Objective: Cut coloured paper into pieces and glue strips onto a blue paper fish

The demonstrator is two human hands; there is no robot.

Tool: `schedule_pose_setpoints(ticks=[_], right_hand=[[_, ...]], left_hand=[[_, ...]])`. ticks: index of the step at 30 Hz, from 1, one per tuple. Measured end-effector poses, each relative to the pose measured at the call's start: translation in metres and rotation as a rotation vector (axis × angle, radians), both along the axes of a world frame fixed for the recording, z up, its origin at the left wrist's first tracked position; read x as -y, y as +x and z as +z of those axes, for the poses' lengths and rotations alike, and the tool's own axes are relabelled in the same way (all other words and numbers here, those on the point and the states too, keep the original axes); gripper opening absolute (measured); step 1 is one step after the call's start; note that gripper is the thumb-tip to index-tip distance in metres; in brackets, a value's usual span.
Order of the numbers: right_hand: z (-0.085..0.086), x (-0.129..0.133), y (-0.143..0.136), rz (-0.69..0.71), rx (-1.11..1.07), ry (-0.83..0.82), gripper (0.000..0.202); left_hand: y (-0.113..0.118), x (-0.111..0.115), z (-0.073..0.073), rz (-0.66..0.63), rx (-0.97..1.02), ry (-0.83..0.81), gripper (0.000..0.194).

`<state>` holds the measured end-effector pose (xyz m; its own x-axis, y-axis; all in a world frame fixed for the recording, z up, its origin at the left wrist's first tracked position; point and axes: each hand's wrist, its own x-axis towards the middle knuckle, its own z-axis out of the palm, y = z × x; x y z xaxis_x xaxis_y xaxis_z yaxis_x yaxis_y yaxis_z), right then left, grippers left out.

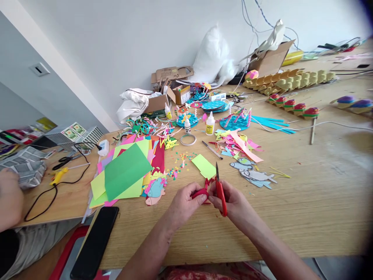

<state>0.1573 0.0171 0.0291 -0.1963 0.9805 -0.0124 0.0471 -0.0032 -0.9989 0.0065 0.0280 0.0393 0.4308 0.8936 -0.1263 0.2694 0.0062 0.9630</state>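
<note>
My left hand (186, 200) pinches a small piece of red paper (199, 193) above the table's front part. Close beside it, my right hand (230, 200) holds red-handled scissors (220, 196), their dark blades pointing up and away from me; its fingertips also meet the red paper. Red scraps (207, 182) lie just beyond the hands. Behind them is a light green paper (204, 166). Cut-out grey and blue fish (256, 175) lie to the right, and more paper fish (155, 190) lie left of my left hand.
Coloured paper sheets (128, 171) are stacked at left, with a black phone (94, 243) at the table edge. Glue bottles (210, 124), a pen (212, 150) and paper scraps (233, 144) lie farther back. Another person's arm (10, 198) is at far left.
</note>
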Motion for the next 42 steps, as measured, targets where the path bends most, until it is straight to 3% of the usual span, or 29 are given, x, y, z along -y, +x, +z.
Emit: schedule_pose_setpoints(ticks=[7,15,23,42], right_hand=[[0.004,0.003,0.006,0.013,0.220,0.092,0.017],[0.007,0.026,0.018,0.261,0.616,0.081,0.030],[0.009,0.026,0.012,0.260,0.653,0.103,0.030],[0.011,0.024,0.010,0.258,0.704,0.115,0.027]], left_hand=[[-0.004,-0.003,0.008,0.036,0.017,-0.052,0.015],[-0.017,-0.007,0.021,0.097,0.123,-0.079,0.017],[-0.011,-0.007,0.024,0.070,0.069,-0.029,0.016],[-0.009,-0.004,0.022,0.073,0.100,-0.120,0.020]])
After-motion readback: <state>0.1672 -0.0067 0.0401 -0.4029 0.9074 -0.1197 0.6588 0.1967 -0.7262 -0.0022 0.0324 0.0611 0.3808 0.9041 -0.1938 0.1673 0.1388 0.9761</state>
